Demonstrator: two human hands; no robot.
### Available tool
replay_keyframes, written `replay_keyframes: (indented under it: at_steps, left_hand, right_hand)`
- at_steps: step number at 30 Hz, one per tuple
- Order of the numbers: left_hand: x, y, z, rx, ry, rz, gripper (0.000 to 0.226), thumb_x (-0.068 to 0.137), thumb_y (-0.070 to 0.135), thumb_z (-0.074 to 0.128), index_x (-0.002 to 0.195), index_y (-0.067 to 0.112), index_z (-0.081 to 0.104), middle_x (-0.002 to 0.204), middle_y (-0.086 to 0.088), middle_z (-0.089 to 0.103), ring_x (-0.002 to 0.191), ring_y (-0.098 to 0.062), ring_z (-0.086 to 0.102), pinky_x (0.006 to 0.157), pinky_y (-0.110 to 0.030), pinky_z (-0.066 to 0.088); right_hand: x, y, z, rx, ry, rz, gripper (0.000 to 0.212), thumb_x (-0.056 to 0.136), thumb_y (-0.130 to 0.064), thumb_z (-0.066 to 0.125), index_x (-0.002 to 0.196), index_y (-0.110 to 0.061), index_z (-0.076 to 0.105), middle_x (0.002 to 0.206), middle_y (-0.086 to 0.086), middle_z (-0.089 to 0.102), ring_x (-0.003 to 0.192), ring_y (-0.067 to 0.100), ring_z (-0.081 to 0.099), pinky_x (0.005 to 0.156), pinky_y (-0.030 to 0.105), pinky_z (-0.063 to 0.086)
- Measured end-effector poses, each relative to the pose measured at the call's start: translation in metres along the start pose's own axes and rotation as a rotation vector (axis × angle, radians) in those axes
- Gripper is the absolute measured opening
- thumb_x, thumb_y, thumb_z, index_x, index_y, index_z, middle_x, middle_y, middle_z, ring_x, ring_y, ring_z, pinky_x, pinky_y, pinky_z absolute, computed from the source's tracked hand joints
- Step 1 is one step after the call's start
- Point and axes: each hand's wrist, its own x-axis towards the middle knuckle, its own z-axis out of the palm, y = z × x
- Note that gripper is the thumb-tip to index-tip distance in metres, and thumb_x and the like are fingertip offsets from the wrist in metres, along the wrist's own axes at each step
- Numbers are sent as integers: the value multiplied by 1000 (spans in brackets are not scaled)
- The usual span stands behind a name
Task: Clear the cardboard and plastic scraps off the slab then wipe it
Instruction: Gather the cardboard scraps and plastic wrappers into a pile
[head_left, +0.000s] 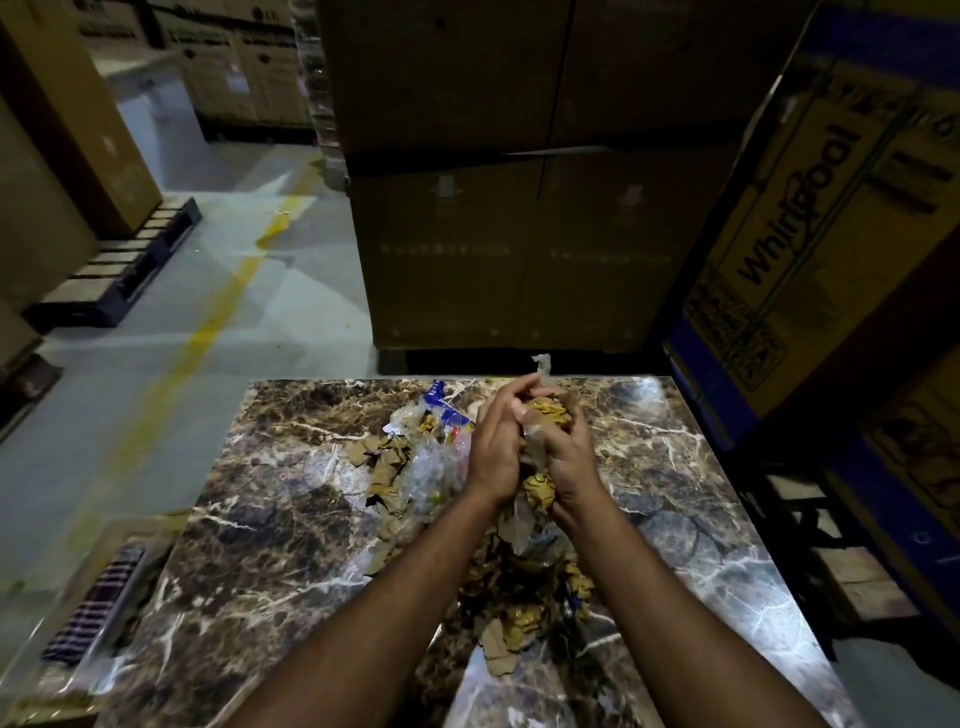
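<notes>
Head view | step: clearing | left hand (493, 447) and right hand (563, 452) clamp scrap bundle (545, 410) above slab (260, 545) | next: carry off, gather remaining scraps (395, 467); wiping not begun

— Where does the single view look from?

— From a camera worn on the person's head, aimed forward and steeply down over both forearms. The left hand (493, 447) and right hand (563, 457) meet close below the lens, near frame centre, above the marble slab (249, 519).

— How near, and how wide?

— Close: the slab fills the lower half and runs off the bottom edge. The wide angle bends the edges, taking in the concrete floor (208, 322) at left, stacked cardboard boxes (509, 208) straight ahead and a printed carton (810, 218) leaning in at right.

— Any second view sharing the scene?

— Only this one is supplied.
</notes>
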Motion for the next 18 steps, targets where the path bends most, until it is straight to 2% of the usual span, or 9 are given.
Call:
replay_keyframes:
  at_steps: [3,5,8,9,11,12,14,15,18]
  left_hand:
    - [1,4,-9,-342,-42,-142,47,109,45,20,140,29,52,139,5,59,121,-14,62,97,-38,55]
    - [6,9,-25,-365,-23,-189,41,109,39,28,141,29,50,142,6,57,124,-10,59,99,-38,50]
    - [11,6,-54,-100,-126,-130,60,88,9,46,146,25,44,150,5,49,132,-8,50,93,-23,47]
    - [10,3,-61,-9,-219,-147,67,87,1,50,149,24,38,153,3,45,123,-9,57,84,-20,50]
    - [7,-6,-67,269,-387,-141,83,85,0,65,153,33,29,153,2,41,94,-9,65,71,-24,54]
    - [7,-14,-66,468,-417,-105,87,84,10,72,151,41,28,150,0,43,96,-12,63,77,-30,56]
    - [7,-28,-61,800,-378,-43,80,84,27,75,146,51,29,139,-2,50,119,-23,52,97,-45,49]
    - [10,-34,-62,897,-340,-23,72,86,31,73,143,51,33,131,-2,54,122,-26,48,101,-46,46]
    - [16,-45,-73,1096,-274,25,41,94,35,65,132,44,53,127,3,61,125,-22,48,111,-48,32]
  right_hand:
    - [12,-7,-10,-100,45,63,54,67,-17,87,116,-26,65,123,18,68,109,38,68,91,60,56]
    - [22,-15,-23,-127,70,108,58,76,-1,82,125,-21,58,122,21,64,103,36,67,92,56,55]
    - [31,-32,-42,-77,9,171,65,60,-10,89,116,-14,57,108,19,67,95,33,67,89,50,54]
    - [31,-39,-44,-47,-29,199,60,59,-12,90,110,-13,58,97,15,72,87,30,71,83,44,57]
    - [25,-51,-45,13,-103,209,26,78,-1,75,96,-9,59,72,6,73,63,20,72,60,29,60]
    - [22,-56,-44,36,-110,189,23,73,4,71,89,-9,62,64,3,72,56,16,71,52,25,58]
    - [17,-63,-38,75,-162,137,33,44,-6,72,76,-14,73,62,1,72,54,13,70,48,23,55]
    - [13,-66,-36,95,-163,119,38,40,-11,71,77,-15,73,64,1,72,56,14,71,48,23,55]
    - [22,-63,-56,82,-52,136,49,49,-15,80,94,-11,62,83,7,75,65,19,74,55,27,59]
